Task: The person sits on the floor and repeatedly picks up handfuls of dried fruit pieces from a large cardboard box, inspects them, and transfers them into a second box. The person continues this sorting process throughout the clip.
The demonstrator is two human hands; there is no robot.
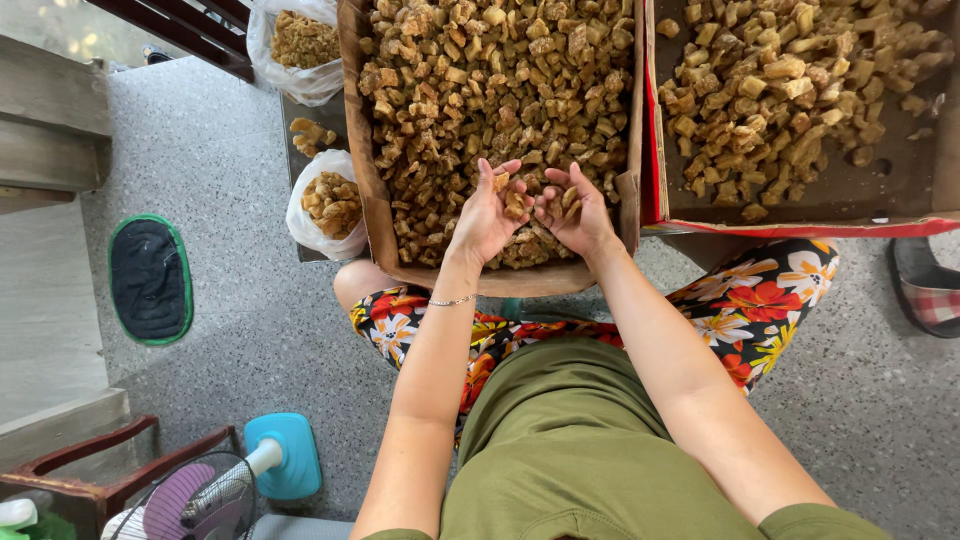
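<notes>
Two cardboard boxes are seen side by side above the knees, both holding golden-brown fried chunks. The right-hand box (900, 190), with a red edge, is only part filled, its dark bottom bared toward the near side. The nearer box (365, 190) is heaped almost to its walls with fried chunks (470, 90), and its near wall rests just beyond the lap, between the knees.

Grey speckled floor (220, 300) is noted on all sides. A dark mat with a green border (150, 280) lies well apart to the left; a small fan on a blue base (265, 460) stands at the lower left. Two clear plastic bags are noted beside the left wall of the heaped box: one at the top (300, 45), one lower (330, 205), each part filled with the same pieces.

Both hands are held over the near end of the heaped box, palms up and tilted toward each other, close together. The left hand (487, 215) is cupped, fingers half curled, with a few chunks cradled in the palm. The right hand (572, 212) is likewise loosely cupped around a few pieces (567, 200); neither is clenched. A thin bracelet (450, 300) is worn on the left wrist.

The heap lies directly beneath and ahead of both hands, equally near to each; the bags lie to the left, nearer the left hand.
</notes>
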